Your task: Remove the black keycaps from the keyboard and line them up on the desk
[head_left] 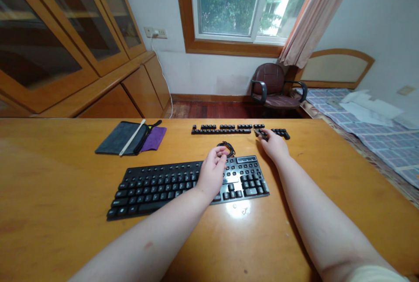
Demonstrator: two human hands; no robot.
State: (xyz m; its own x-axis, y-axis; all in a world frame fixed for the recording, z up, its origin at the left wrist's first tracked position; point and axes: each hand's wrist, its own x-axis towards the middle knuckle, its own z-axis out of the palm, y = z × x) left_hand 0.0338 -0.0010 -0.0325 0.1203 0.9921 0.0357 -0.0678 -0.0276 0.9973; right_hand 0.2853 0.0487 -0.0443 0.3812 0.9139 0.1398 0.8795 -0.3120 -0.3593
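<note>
We rested our left hand on the black keyboard, fingers curled loosely, the fingertips at a small wire keycap puller lying just beyond the keyboard's far edge; whether they actually pinched it we could not tell. Our right hand reached further out, fingers spread flat on the right end of two rows of loose black keycaps laid out on the wooden table, gripping nothing we could see. To the left of the keycaps lay a dark grey pouch with a white stick across it and a purple cloth touching its right side.
</note>
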